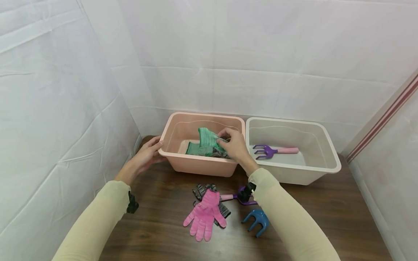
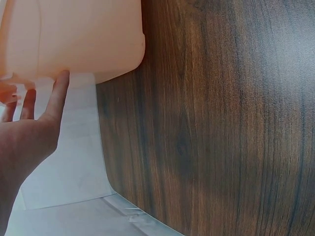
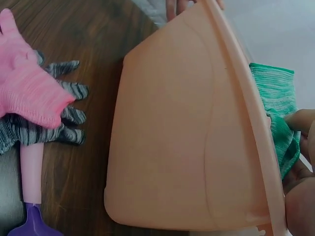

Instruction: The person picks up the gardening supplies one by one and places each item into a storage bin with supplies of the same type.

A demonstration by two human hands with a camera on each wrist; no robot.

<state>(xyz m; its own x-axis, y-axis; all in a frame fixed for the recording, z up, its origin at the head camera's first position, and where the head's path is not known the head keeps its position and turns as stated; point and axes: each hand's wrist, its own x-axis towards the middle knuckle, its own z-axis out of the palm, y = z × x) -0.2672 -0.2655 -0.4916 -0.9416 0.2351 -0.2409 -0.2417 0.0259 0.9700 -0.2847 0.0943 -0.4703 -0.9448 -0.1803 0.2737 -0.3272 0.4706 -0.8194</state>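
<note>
My right hand (image 1: 234,145) reaches over the front of a peach plastic bin (image 1: 199,165) and pinches a green knit glove (image 1: 208,139) between thumb and fingers. Part of that glove is hidden by the fingers. Beneath it, more green knit fabric (image 1: 194,149) and some grey-striped fabric (image 1: 219,153) lie in the bin. At the bin's left end, my left hand (image 1: 146,156) holds the rim. In the left wrist view, several fingers (image 2: 58,96) of that hand touch the outside of the bin wall.
Right of the peach bin, a cream bin (image 1: 328,145) holds a purple hand rake (image 1: 268,151) with a pink handle. On the brown table (image 1: 156,217) lie a pink glove (image 1: 205,215), a dark striped glove (image 1: 224,209), another purple tool (image 1: 243,195), partly hidden, and a blue rake head (image 1: 260,217).
</note>
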